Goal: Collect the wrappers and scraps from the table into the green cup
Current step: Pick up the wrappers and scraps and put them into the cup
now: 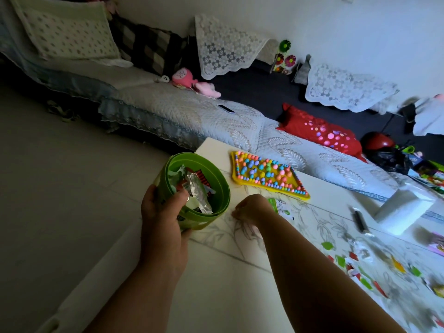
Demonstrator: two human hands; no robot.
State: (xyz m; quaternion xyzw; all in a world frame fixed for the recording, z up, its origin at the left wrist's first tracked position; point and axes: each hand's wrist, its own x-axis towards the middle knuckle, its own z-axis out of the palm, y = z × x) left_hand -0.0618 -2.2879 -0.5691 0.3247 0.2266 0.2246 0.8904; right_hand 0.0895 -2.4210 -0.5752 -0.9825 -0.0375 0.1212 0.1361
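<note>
The green cup (217, 183) stands tilted at the table's left edge, with silver, red and pale wrappers (195, 191) inside it. My left hand (163, 212) grips its near wall, thumb over the rim. My right hand (252, 209) rests on the table just right of the cup, fingers curled; I cannot see anything in it. A green and white wrapper (281, 207) lies right behind that hand. Several small green, red, yellow and white scraps (360, 263) are scattered over the table at the right.
The white table (216, 284) has a grey leaf pattern. A yellow mat with coloured bumps (266, 174) lies at its far side. A dark pen-like object (359, 219) and a white box (403, 207) sit further right. A sofa with cushions runs behind.
</note>
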